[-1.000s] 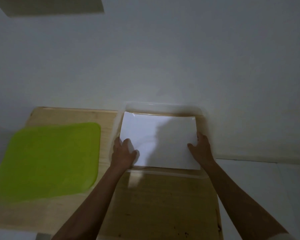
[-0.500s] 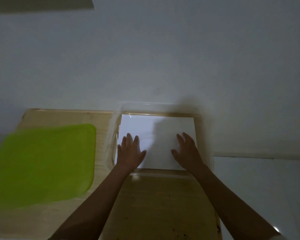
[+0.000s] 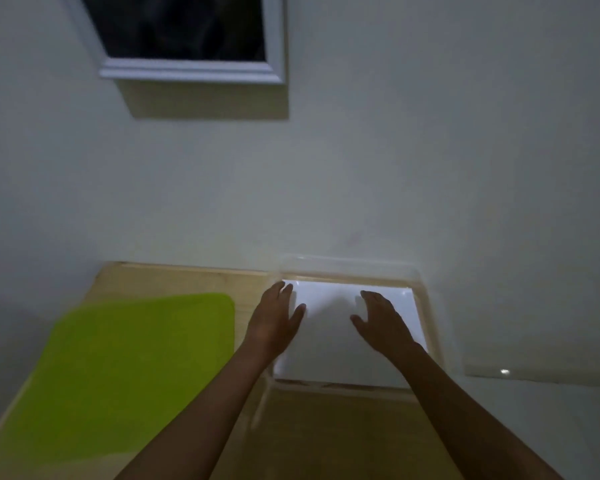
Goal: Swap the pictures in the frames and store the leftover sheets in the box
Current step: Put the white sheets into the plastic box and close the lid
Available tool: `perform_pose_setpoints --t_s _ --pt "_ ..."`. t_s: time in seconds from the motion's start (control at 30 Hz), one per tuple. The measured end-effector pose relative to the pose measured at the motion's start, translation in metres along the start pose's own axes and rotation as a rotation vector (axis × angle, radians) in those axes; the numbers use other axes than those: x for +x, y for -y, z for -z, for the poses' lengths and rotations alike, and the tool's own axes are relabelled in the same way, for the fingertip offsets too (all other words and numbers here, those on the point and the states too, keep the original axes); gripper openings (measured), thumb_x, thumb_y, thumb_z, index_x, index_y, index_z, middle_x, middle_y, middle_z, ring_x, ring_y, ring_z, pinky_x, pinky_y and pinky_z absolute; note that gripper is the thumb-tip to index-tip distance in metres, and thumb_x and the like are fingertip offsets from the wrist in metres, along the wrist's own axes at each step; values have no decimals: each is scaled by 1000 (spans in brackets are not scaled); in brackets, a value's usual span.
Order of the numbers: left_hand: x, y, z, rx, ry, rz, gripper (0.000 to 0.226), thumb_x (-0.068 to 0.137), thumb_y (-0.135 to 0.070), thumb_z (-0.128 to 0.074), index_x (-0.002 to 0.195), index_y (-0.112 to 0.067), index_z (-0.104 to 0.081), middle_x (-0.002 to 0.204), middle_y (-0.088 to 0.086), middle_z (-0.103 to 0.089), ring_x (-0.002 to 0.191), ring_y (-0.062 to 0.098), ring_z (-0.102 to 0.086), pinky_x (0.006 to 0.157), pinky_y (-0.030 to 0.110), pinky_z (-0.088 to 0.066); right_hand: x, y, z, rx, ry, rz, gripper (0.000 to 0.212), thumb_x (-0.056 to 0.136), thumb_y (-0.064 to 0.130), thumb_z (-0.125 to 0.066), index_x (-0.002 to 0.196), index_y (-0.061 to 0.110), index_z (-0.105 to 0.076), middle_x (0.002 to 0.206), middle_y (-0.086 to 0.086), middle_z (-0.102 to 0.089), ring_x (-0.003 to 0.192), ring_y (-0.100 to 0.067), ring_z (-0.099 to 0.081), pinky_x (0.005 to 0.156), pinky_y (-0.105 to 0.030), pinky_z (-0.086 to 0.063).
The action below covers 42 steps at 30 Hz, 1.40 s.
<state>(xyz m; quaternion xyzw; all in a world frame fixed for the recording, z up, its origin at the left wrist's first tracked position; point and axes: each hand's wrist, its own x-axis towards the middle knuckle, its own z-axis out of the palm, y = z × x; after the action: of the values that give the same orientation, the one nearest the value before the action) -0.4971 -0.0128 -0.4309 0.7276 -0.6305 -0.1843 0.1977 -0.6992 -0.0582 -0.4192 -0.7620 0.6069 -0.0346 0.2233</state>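
Materials: mostly plastic, paper, wood.
Box [image 3: 430, 306] was clear glossy plastic; sheets [image 3: 329, 327] in it were smooth white paper with slight sheen. Desk [image 3: 326, 431] was pale matt wood, mat [image 3: 129, 362] smooth matt green, picture frame [image 3: 194, 72] white moulded.

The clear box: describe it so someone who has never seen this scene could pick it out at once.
Find the wooden table against the white wall; the clear box sits at its far right corner, right of the green mat. It alone is see-through, with white sheets lying inside.
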Motion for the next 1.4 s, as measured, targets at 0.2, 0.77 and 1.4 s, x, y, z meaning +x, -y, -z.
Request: perform_pose_setpoints --t_s 0.2,0.77,1.4 --pt "-20 110 86 53 -76 78 55 96 -38 -41 141 -8 -34 148 11 -30 138 24 -25 109 32 -25 4 129 -25 59 -38 71 54 94 30 -46 141 8 -30 147 -10 -34 136 -23 -30 108 -33 -28" --pt "-151 340 135 90 133 457 80 89 -47 -52 146 -8 -12 153 17 -10 140 34 -12 107 43 -28 -67 238 -185 182 38 -198 66 92 31 -53 142 2 -23 145 -24 -28 131 -38 -28 103 -44 -32" --pt "-159 303 147 -215 -351 721 82 75 -38 -73 141 -7 -35 144 25 -31 132 41 -29 106 49 -29 -48 255 -164 329 -194 -96 66 82 26 -66 135 -2 -37 136 -25 -38 126 -38 -32 102 -43 -32"
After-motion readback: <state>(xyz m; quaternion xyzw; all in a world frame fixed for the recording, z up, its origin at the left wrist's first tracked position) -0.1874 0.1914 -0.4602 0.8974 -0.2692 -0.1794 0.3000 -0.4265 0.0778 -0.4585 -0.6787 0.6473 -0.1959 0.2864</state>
